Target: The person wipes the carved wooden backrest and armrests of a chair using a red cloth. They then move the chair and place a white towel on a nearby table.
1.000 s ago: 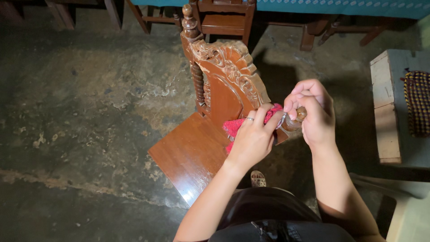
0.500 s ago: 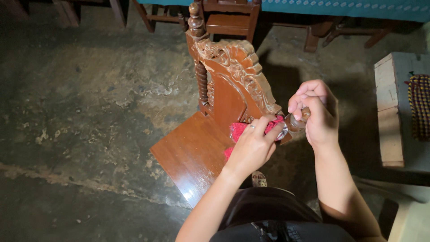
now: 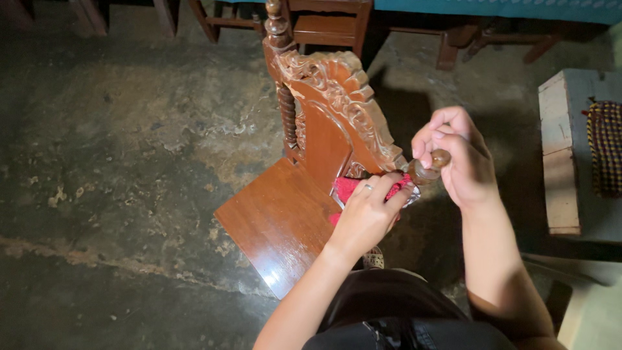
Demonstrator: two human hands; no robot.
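Observation:
A carved brown wooden chair (image 3: 324,123) stands in front of me, its ornate back toward me and its glossy seat (image 3: 272,220) to the left. My left hand (image 3: 366,214), wearing a ring, presses a red cloth (image 3: 350,188) against the lower part of the chair back near the right post. My right hand (image 3: 457,162) grips the round finial (image 3: 431,165) on top of that right post. The cloth is partly hidden under my fingers.
A stained concrete floor (image 3: 116,162) lies to the left. Other wooden chairs (image 3: 324,26) and a table with a teal cloth stand at the back. A white bench (image 3: 560,142) with a checked fabric (image 3: 606,146) sits at the right. A white plastic chair edge shows at lower right.
My left hand has slid the red cloth slightly down the chair back. My right hand has shifted a little on the finial, which now shows more. The view has moved slightly.

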